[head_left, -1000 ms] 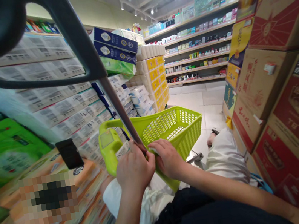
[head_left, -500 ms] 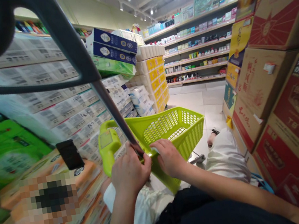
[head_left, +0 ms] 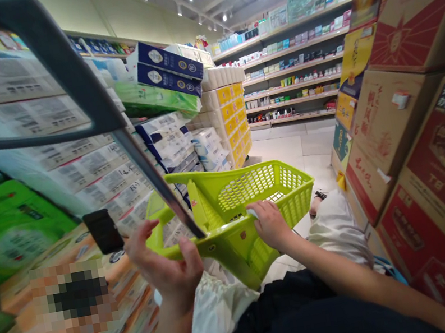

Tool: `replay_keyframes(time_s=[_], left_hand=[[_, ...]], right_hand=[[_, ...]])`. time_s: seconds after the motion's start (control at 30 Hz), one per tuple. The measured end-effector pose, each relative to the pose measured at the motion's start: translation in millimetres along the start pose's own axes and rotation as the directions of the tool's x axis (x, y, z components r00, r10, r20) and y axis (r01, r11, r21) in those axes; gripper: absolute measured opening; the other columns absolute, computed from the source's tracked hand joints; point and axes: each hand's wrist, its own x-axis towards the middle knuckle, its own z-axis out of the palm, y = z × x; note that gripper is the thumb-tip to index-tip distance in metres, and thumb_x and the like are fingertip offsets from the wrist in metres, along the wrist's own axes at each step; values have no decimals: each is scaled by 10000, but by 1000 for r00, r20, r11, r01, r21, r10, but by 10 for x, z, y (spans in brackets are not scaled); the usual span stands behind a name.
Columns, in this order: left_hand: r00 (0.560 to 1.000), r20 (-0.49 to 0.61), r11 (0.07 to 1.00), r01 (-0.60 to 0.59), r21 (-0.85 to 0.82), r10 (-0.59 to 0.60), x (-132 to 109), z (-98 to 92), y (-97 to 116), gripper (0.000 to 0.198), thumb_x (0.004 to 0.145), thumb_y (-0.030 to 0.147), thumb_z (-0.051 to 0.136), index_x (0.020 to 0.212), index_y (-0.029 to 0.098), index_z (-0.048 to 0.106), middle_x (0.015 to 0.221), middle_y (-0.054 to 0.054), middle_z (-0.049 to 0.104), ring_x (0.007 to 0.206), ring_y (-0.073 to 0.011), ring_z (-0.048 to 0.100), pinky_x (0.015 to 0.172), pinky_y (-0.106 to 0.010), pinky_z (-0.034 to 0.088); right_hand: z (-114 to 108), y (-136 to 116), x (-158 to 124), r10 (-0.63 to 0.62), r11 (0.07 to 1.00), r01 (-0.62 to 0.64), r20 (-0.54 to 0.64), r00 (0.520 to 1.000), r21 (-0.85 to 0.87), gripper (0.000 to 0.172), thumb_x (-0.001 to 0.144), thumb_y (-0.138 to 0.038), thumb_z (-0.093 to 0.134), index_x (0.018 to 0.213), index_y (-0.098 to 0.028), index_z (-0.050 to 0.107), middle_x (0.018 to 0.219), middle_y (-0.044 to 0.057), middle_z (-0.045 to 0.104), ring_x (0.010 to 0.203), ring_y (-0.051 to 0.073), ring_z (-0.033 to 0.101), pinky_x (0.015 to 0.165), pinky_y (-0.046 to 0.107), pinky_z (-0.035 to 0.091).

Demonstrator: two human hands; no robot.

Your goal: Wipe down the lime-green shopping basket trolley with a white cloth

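In front of me stands a lime-green plastic shopping basket trolley (head_left: 235, 241) with lattice sides and a long grey pull handle (head_left: 152, 184) rising from its near end. My left hand (head_left: 168, 263) is beside the foot of that handle, thumb and fingers apart, holding nothing. My right hand (head_left: 274, 226) lies over the near rim of the basket, fingers curled down. A bit of white cloth or tissue (head_left: 251, 213) shows under its fingertips, pressed against the rim.
Stacked tissue packs (head_left: 89, 160) and a black phone-like device (head_left: 104, 232) are at left. Red and brown cartons (head_left: 410, 118) rise at right. Tiled floor (head_left: 279, 148) leads to stocked shelves (head_left: 292, 72). A person's leg in pale trousers (head_left: 335, 227) is beside the basket.
My left hand has come off the handle's base, moved left and opened. My right hand has slid right along the rim with the white cloth. The basket and handle have shifted and turned slightly.
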Motion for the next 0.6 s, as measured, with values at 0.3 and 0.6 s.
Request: replay_keyframes(time_s=[0.3,0.6], left_hand=[[773,565,931,-364,22,289,-379,451,389,471,779,142,501,1248,113,520,1117,-144,617,1076,-283,556,973,-428,408],[748,631,893,-406,192,205,-450,527,475,230,808,145,472,986,140,618,887,-119,605,884,-290,523,874,-440,348]], right_hand=[[-33,-23,-31,5,999,-5,1,1000,-34,416,740,-40,457,1112,-183,577,1046,74,631,1007,214,519,989,379,310],[54,-395,37,-42,998,39,53,998,58,318,857,-97,448,1120,-215,583,1085,59,651,1027,194,542,984,345,298]])
